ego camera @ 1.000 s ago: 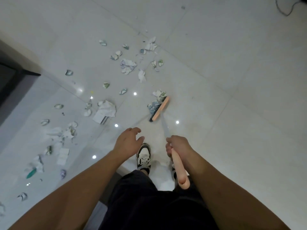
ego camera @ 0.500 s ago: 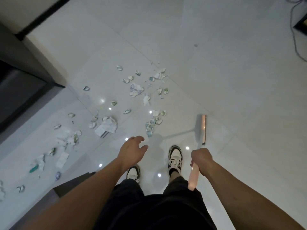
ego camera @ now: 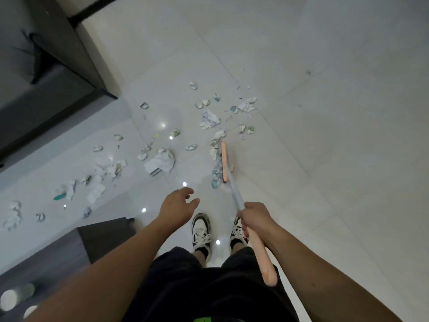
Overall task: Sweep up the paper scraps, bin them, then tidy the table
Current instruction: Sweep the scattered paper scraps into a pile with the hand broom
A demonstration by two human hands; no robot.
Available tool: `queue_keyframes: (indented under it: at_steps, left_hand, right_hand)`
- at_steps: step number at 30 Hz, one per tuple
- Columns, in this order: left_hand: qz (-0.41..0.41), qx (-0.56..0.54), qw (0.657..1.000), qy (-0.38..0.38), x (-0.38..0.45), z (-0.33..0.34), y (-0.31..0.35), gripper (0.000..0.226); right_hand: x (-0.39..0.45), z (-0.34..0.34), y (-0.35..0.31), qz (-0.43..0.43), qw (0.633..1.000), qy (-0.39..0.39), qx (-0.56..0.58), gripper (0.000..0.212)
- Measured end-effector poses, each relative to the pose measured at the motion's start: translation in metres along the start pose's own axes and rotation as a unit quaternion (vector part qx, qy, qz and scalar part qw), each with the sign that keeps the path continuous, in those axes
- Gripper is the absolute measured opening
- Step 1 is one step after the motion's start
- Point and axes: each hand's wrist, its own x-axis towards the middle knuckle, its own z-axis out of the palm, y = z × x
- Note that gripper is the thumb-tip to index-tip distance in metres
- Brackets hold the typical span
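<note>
Torn paper scraps point(ego camera: 210, 119) lie scattered over the pale tiled floor, from the far middle down to the left. A bigger crumpled sheet point(ego camera: 162, 161) rests among them. My right hand point(ego camera: 254, 217) grips the peach handle of a broom; its peach head point(ego camera: 224, 161) stands on the floor with a row of scraps pressed against its left side. My left hand point(ego camera: 177, 204) hovers in front of me with fingers spread and nothing in it.
A dark grey sofa point(ego camera: 34, 73) fills the upper left. A dark table corner point(ego camera: 102, 235) juts in at lower left, with pale round things point(ego camera: 10, 298) on it. My two sneakers point(ego camera: 201, 231) stand just behind the broom. Bare floor stretches to the right.
The broom head swung from my right side leftward and forward into the scraps, pushing a row of them. The view tilted up, showing more of the sofa.
</note>
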Motion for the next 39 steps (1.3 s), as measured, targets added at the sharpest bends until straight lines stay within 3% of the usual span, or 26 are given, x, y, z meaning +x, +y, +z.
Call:
queue_keyframes:
  at_steps: [9, 15, 19, 23, 29, 34, 39]
  left_hand:
    - [-0.087, -0.121, 0.989, 0.015, -0.011, -0.006, -0.055, 0.044]
    - [-0.08, -0.139, 0.987, 0.022, 0.009, -0.039, -0.125, 0.045]
    - [-0.088, -0.15, 0.984, 0.021, 0.035, -0.074, -0.176, 0.046]
    - [-0.086, -0.153, 0.984, 0.026, 0.054, -0.111, -0.223, 0.046]
    - [-0.123, -0.167, 0.977, 0.045, 0.051, -0.161, -0.299, 0.045]
    - [-0.188, -0.23, 0.95, 0.101, 0.035, -0.192, -0.352, 0.045]
    - [-0.261, -0.283, 0.907, 0.172, 0.012, -0.212, -0.384, 0.043]
  right_hand:
    - [0.004, 0.064, -0.013, 0.011, 0.977, -0.031, -0.209, 0.014]
    - [0.025, 0.118, -0.037, 0.051, 0.966, -0.014, -0.252, 0.038]
    - [0.033, 0.138, -0.058, 0.048, 0.956, 0.035, -0.288, 0.03]
    - [0.036, 0.18, -0.09, 0.042, 0.937, 0.047, -0.344, 0.005]
    - [0.002, 0.297, -0.116, -0.007, 0.895, -0.009, -0.445, 0.007]
    - [-0.013, 0.41, -0.148, 0.012, 0.917, -0.107, -0.383, 0.024]
    - [-0.004, 0.527, -0.169, 0.033, 0.889, -0.218, -0.401, 0.029]
